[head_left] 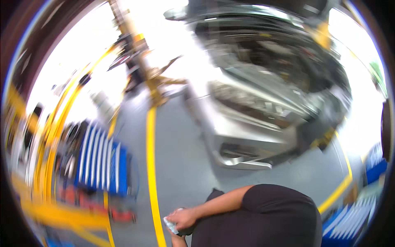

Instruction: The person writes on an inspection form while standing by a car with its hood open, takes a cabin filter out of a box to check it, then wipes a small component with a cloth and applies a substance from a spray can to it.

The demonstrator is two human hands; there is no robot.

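Note:
At the bottom centre, my right hand point(184, 218) is closed on a crumpled pale cloth point(170, 223), with my forearm reaching in from my dark-sleeved shoulder. My left hand point(177, 240) is just below it, close to the cloth; its fingers are mostly hidden. Ahead of me stands a silver car point(251, 138) with its bonnet raised, its headlight and engine bay showing, though blurred. My hands are apart from the car, low over the grey floor beside a yellow line point(151, 164).
At the left are a blue tool chest point(103, 160), yellow metal frames point(49, 156) and red objects low on the floor point(82, 206). A yellow lift post point(154, 88) stands beside the car. Another blue tool chest point(343, 222) is at lower right, near a second floor line.

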